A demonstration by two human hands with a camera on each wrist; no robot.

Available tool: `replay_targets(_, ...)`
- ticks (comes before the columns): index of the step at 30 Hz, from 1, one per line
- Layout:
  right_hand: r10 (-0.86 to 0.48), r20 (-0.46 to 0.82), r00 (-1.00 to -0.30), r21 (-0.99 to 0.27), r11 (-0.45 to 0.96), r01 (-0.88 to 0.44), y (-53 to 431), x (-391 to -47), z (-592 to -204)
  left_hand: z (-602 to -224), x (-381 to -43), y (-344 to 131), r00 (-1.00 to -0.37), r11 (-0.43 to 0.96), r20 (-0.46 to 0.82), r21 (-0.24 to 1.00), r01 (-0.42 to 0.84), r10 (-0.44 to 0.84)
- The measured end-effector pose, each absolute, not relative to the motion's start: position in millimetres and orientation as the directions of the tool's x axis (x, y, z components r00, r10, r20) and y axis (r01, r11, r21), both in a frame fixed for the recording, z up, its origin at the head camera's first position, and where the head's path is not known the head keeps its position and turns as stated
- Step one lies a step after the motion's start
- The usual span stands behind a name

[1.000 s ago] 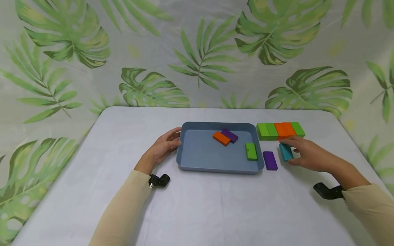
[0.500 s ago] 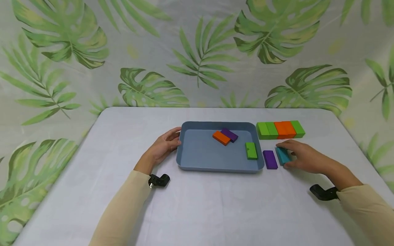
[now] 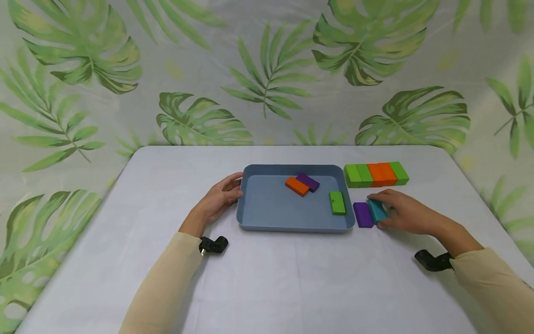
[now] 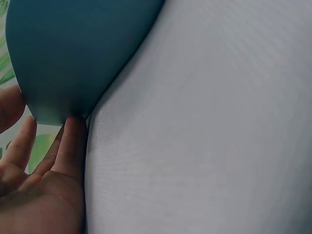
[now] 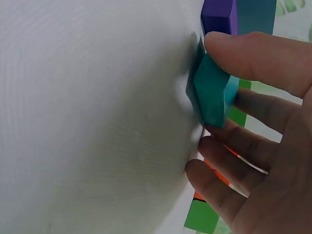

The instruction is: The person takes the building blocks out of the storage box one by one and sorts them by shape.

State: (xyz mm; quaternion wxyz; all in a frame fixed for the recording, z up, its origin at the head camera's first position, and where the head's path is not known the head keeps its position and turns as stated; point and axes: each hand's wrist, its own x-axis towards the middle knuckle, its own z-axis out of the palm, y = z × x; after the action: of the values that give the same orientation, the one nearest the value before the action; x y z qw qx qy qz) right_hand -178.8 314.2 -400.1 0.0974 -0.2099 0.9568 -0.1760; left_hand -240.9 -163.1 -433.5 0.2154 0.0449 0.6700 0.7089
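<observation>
My right hand pinches a teal block between thumb and fingers, its near end standing out in the right wrist view. Right beside it on the left lies a flat purple block. My left hand rests its fingertips against the left end of a blue-grey tray; in the left wrist view those fingers look fairly straight against its wall. Inside the tray are an orange block, another purple block touching it, and a green block near the right wall.
Behind the right hand, a row of green and orange blocks stands side by side close to the tray's back right corner. A white cloth covers the table. A leaf-patterned curtain hangs behind its far edge.
My right hand has moved left with the teal block, bringing it up beside the purple one. The left hand and tray keep their places; the head view has shifted slightly.
</observation>
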Motion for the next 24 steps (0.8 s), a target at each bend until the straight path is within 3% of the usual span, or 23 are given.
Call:
replay_targets(19,-0.447,-0.078,-0.891,-0.357,0.847,-0.394,312.5,-177.0,-405.6,-433.6,-241.2,-163.6,-0.904,-0.026,-0.231,0.966,-0.257,0.359)
replay_targets(24,-0.451,-0.121,-0.884,-0.383,0.843,-0.378,312.7,-174.7,-400.2,-433.0,-241.5,-162.9,-0.902,-0.018,-0.227,0.968,-0.251,0.368)
